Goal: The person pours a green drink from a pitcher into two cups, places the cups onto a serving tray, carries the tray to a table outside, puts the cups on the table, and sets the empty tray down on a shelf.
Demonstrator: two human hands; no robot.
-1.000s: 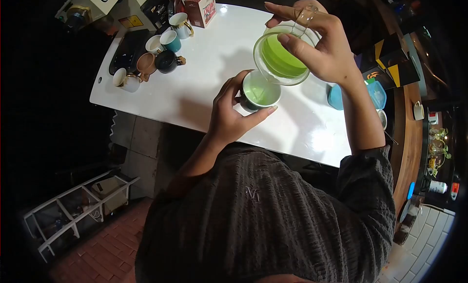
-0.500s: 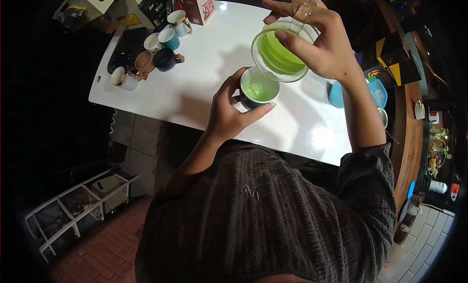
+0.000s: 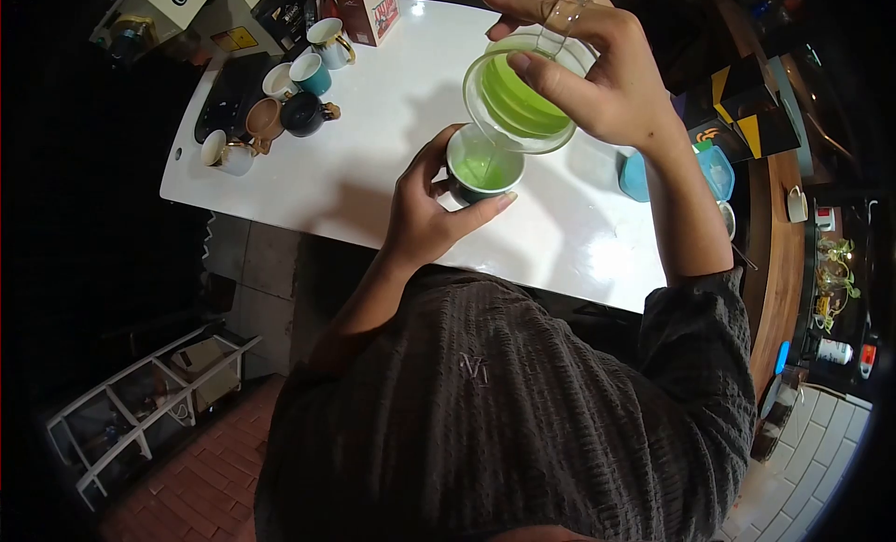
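My left hand [image 3: 422, 209] is wrapped around a dark-sided cup [image 3: 511, 166] with a white inside, which holds some green liquid. Over it my right hand [image 3: 616, 80] grips a clear glass pitcher [image 3: 474, 94] by its glass handle [image 3: 563, 17]. The pitcher is tilted toward me, with bright green liquid inside. Its lower rim is just above the cup, and a thin stream runs from it into the cup. The pitcher's far side is partly hidden behind my right fingers.
Several mugs, including a teal mug [image 3: 310, 73], a brown mug [image 3: 265, 120] and a black mug [image 3: 305, 115], stand at the left of the white table [image 3: 560, 248]. A red-and-white box [image 3: 367, 14] is behind them. A blue container [image 3: 636, 177] sits near my right forearm.
The whole view has shifted slightly, so the table and mugs appear further left. Both hands keep their holds on cup and pitcher, and the liquid is still running.
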